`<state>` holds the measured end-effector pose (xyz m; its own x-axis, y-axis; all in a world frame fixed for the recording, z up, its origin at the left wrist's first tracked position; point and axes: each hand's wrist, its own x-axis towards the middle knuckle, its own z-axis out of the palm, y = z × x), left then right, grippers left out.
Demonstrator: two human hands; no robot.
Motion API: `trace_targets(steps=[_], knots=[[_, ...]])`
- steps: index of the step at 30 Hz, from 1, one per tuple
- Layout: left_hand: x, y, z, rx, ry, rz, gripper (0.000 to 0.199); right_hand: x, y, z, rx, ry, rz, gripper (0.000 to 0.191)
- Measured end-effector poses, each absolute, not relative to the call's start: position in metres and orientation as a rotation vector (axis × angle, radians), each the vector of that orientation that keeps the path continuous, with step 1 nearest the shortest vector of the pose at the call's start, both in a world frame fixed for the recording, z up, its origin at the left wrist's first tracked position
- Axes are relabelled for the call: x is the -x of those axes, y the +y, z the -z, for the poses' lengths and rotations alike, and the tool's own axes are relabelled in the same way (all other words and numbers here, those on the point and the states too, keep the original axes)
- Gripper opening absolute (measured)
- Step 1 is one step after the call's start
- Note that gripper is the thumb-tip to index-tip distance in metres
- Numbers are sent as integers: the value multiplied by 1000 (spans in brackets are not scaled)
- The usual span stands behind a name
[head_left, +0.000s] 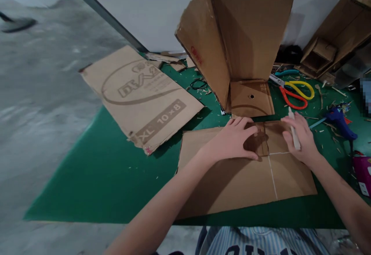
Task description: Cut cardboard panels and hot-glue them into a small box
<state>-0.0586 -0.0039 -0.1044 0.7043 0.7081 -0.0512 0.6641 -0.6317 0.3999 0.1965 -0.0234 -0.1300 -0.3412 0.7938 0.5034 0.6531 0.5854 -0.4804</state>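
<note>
My left hand [236,139] lies with fingers spread over the left side of a small brown cardboard piece [262,142]. That piece rests on a larger flat cardboard sheet [226,185]. Two white lines meet on the sheet, just right of the piece's lower corner. In my right hand [303,135] is a white pen [294,131], held slanting above the sheet's right part, its upper end near the far edge. Behind the sheet stands a folded cardboard structure [252,26], whose low front panel [251,99] has a small hole.
A printed cardboard panel [145,96] lies left on the green table [87,185]. Scissors [295,92] with red and yellow handles and a blue glue gun [339,121] sit right among scraps. A cardboard construction [336,34] leans at the back right.
</note>
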Motion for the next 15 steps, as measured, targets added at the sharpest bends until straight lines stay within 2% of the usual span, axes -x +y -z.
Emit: trace_targets(steps=[3, 6, 12, 15], knots=[[61, 0, 109, -2428, 1045, -179, 65, -199, -39, 128, 941, -2039, -204, 40], [62, 2, 111, -2351, 1037, -183, 54, -201, -60, 131, 1022, -1945, -309, 45], [61, 5, 113, -2268, 1069, -206, 54, -186, -92, 122, 781, -2044, -605, 22], [60, 7, 113, -2258, 1074, -205, 54, -167, -93, 110, 746, -2232, -727, 20]])
